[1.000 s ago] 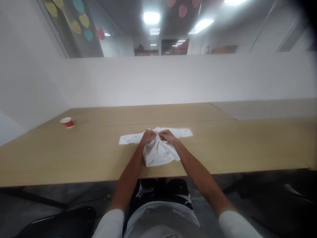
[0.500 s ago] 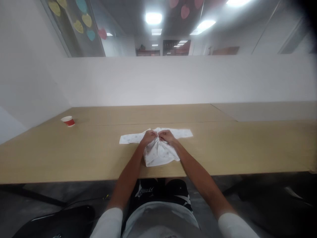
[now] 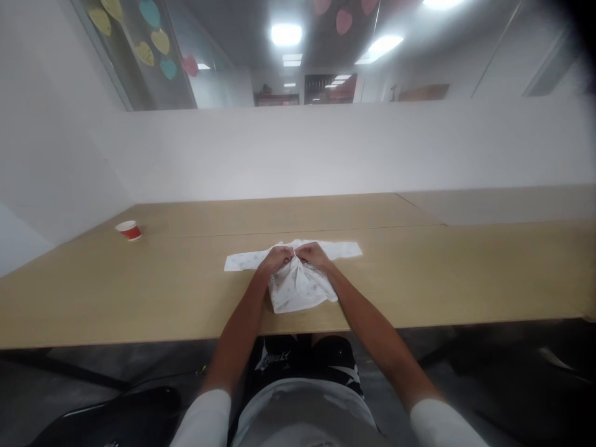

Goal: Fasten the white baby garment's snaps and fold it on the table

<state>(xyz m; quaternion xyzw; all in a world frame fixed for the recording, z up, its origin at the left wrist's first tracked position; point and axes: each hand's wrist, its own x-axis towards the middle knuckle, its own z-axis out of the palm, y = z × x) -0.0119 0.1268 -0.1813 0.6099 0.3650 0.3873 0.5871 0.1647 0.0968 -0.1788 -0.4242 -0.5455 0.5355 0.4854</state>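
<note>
At the left of the frame, well apart from everything else, a red paper cup [image 3: 128,230] is seen upright on the table [image 3: 465,273]. Near the middle of the frame, close to the table's near edge, a white garment [image 3: 300,290] is laid out. Its long axis runs left to right across the picture: one sleeve [image 3: 242,262] is spread flat toward the left, and the other sleeve [image 3: 347,249] toward the right. The body of the cloth is bunched into folds that fan toward the lower edge of the frame.

The left hand [image 3: 278,257] is closed in a pinching grip on the gathered cloth at the garment's upper middle. Just to its right, fingertips almost touching, the right hand [image 3: 313,254] is closed on the same gathered spot. Both grips thus sit at the centre of the long axis, with one sleeve lying outward from each hand, and neither hand is placed nearer than the other.
</note>
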